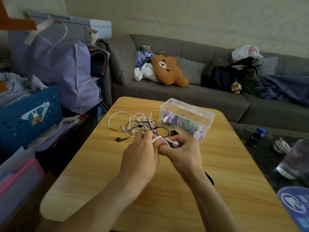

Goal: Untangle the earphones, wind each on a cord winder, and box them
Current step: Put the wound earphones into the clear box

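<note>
A tangle of white and black earphone cords [138, 124] lies on the wooden table [167, 190], just beyond my hands. My left hand [142, 156] pinches a white winder or cord bundle [156, 139] between its fingertips. My right hand [184, 153] grips the white earphone [174, 144] beside it, the earbud showing above the thumb. Both hands meet over the middle of the table. A black earbud [119, 139] trails to the left of the tangle. A clear plastic box [186, 119], its lid closed, holds purple, green and black winders at the right.
A small black piece [173, 132] lies between the tangle and the box. A grey sofa [184, 94] with cushions and bags stands behind the table. Bags and a blue crate [30, 121] crowd the left. A glass jar [294, 159] and a coiled white cable [281, 146] sit at the right.
</note>
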